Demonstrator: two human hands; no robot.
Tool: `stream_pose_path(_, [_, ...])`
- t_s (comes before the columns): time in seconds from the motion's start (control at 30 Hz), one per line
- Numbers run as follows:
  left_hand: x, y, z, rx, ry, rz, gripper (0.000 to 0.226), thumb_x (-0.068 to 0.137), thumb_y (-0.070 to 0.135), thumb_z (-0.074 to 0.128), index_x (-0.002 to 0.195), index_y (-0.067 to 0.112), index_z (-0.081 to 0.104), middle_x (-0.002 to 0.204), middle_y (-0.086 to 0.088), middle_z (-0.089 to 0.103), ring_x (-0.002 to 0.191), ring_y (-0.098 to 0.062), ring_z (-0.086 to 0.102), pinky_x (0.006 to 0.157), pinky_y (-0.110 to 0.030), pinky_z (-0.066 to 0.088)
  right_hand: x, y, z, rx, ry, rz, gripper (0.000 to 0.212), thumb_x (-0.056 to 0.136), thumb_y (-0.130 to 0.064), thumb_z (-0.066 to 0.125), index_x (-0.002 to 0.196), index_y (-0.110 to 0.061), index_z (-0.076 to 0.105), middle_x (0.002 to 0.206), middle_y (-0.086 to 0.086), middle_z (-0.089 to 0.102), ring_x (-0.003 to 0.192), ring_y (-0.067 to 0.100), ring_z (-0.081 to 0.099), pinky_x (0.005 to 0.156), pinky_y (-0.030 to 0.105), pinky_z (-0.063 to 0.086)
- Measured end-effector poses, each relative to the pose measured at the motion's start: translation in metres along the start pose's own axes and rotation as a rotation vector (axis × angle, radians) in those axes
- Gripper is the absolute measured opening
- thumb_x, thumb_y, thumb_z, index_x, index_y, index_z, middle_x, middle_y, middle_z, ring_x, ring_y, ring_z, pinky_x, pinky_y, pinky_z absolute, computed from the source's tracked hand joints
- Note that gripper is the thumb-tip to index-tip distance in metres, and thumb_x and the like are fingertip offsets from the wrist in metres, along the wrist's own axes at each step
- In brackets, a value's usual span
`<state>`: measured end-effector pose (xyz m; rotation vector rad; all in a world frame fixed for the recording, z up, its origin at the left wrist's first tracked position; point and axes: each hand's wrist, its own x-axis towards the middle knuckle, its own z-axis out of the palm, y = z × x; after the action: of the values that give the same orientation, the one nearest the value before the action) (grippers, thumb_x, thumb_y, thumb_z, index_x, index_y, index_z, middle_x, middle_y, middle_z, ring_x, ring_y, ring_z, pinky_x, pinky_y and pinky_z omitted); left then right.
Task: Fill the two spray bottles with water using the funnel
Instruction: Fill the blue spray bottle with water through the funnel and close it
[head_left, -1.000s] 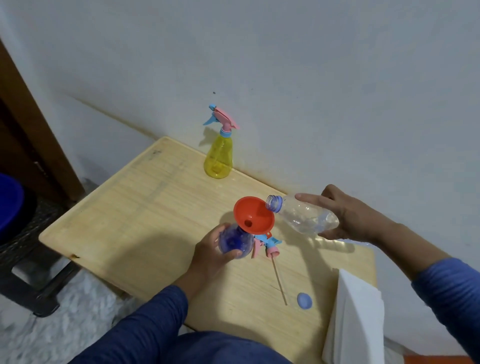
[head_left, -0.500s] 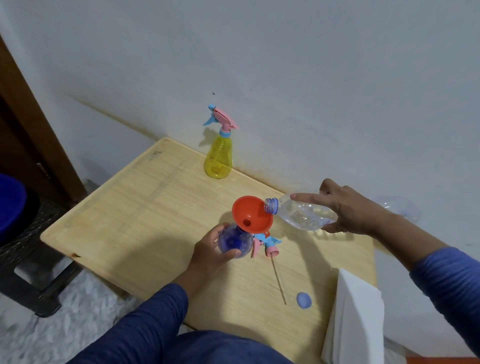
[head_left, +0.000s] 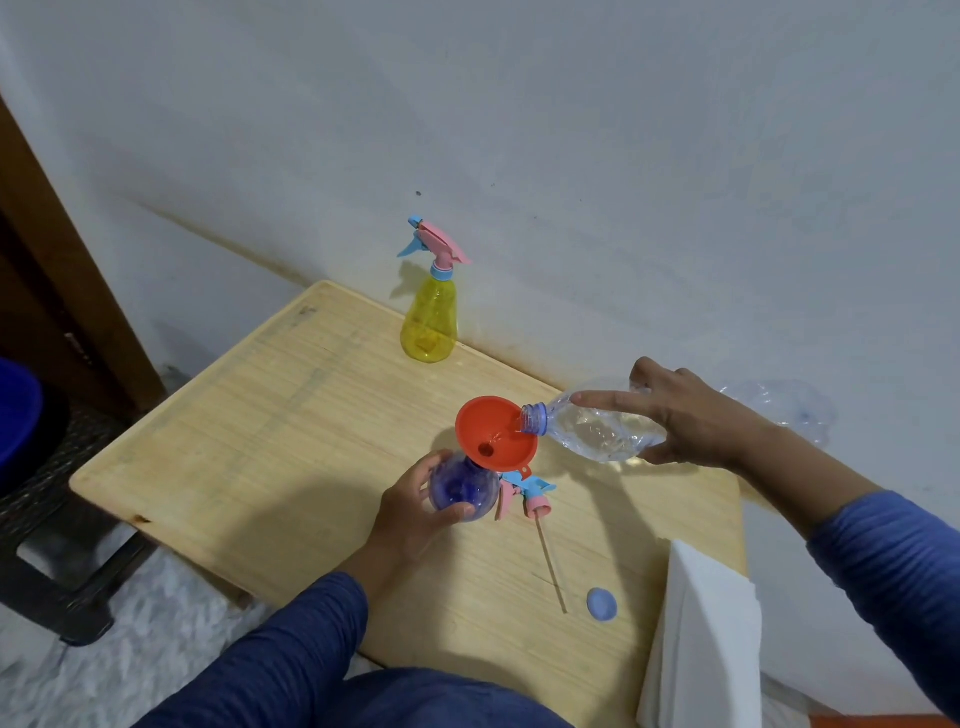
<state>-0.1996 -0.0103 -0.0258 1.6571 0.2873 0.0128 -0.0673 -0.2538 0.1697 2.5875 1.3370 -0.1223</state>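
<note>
My right hand (head_left: 691, 421) has tipped the water bottle (head_left: 597, 431) lower – its mouth now over the funnel (head_left: 496, 434), water running in. Left hand (head_left: 415, 512) wrapped round blue spray bottle (head_left: 462, 488) under funnel; yellow spray bottle (head_left: 429, 322) capped, well behind funnel.

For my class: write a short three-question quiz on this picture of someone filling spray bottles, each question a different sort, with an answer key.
1. True or false: the yellow spray bottle has its trigger head screwed on.
2. Multiple choice: the orange funnel sits in (a) the yellow spray bottle, (b) the blue spray bottle, (c) the table.
3. Short answer: which hand tilts the clear water bottle over the funnel?

Key
1. True.
2. (b); the left hand grips it.
3. The right hand; the blue cap lies on the table, as does the detached spray head.
</note>
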Motion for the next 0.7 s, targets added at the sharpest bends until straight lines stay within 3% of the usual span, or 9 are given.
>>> stream_pose_path(0.23, [-0.0005,-0.001,-0.0002,0.002,0.009,0.0,0.08,0.049,0.056,0.071,0.122,0.037,0.045,0.116,0.017,0.055,0.105,-0.007,0.055,0.065,-0.002,0.045,0.0008,0.0001,-0.0006,-0.029,-0.009,-0.009,0.106,0.07,-0.024,0.078,0.13,-0.065,0.001,0.103,0.001,0.035,0.078,0.019,0.036,0.073,0.026,0.031])
stream_pose_path(0.37, [0.0004,-0.0023,0.0007,0.004,0.018,-0.005,0.079,0.056,0.043,0.076,0.128,0.03,0.046,0.12,0.012,0.054,0.109,-0.011,0.055,0.066,-0.003,0.046,0.0012,0.0014,-0.001,-0.032,-0.002,0.0,0.104,0.072,-0.024,0.075,0.13,-0.067,-0.001,0.101,-0.002,0.029,0.078,0.018,0.035,0.073,0.024,0.029])
stream_pose_path(0.53, [0.0005,-0.0023,0.0012,-0.004,0.018,-0.008,0.078,0.056,0.041,0.076,0.127,0.03,0.046,0.118,0.015,0.053,0.107,-0.008,0.054,0.065,-0.004,0.045,0.0014,0.0021,-0.0015,-0.066,0.0,-0.017,0.104,0.07,-0.023,0.078,0.131,-0.063,0.004,0.105,0.005,0.04,0.079,0.017,0.034,0.072,0.026,0.03])
stream_pose_path(0.7, [0.0017,-0.0046,0.0004,0.013,0.02,0.002,0.076,0.06,0.039,0.078,0.128,0.029,0.046,0.118,0.014,0.053,0.108,-0.008,0.054,0.065,-0.003,0.045,0.0003,0.0037,-0.0007,-0.067,0.004,-0.023,0.108,0.07,-0.024,0.078,0.131,-0.065,-0.001,0.106,0.005,0.039,0.081,0.019,0.037,0.074,0.026,0.03])
